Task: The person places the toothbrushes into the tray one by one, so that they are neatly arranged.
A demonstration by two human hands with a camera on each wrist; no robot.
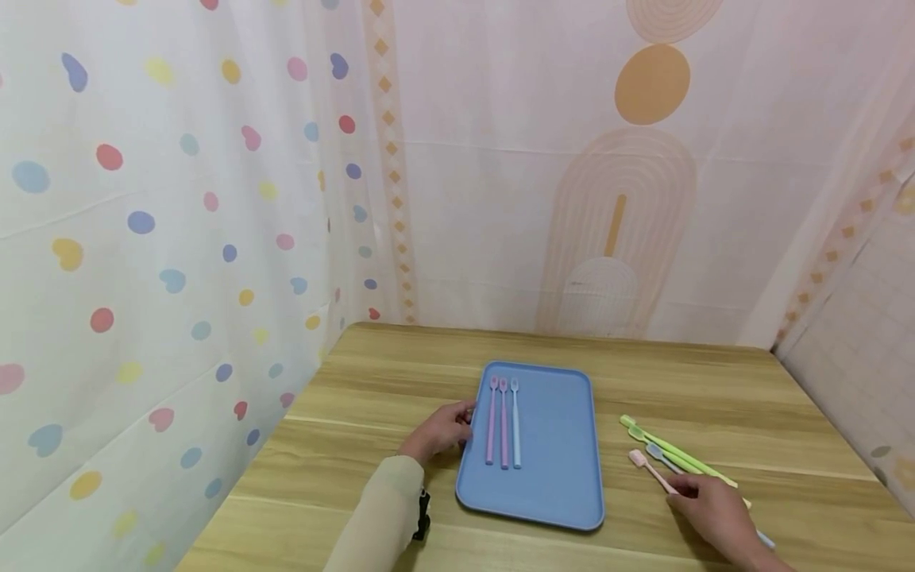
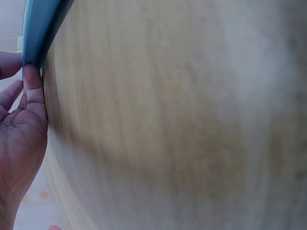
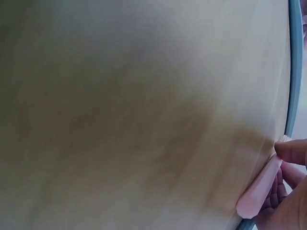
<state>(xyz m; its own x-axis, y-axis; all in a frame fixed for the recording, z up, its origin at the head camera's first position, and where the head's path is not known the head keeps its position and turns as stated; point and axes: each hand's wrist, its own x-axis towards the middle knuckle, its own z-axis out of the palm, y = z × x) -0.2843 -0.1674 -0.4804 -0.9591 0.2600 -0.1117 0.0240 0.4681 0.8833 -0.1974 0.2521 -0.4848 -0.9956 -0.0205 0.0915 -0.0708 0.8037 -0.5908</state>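
A blue tray (image 1: 557,445) lies on the table with two pink-purple toothbrushes (image 1: 490,421) and a light blue toothbrush (image 1: 516,429) side by side along its left half. My left hand (image 1: 445,429) holds the tray's left rim; in the left wrist view its thumb and a finger (image 2: 32,79) meet at the edge. Right of the tray, my right hand (image 1: 708,508) pinches a pale pink toothbrush (image 1: 650,470), whose thick handle end (image 3: 259,191) shows in the right wrist view. Beside that hand lie two green toothbrushes (image 1: 686,453) and a blue-grey toothbrush (image 1: 654,451), partly hidden by it.
The wooden table (image 1: 400,357) carries everything. A dotted curtain (image 1: 179,238) hangs along the left, and a pale patterned curtain (image 1: 486,222) stands behind the table's far edge. A black strap (image 1: 422,516) sits at the left sleeve's cuff.
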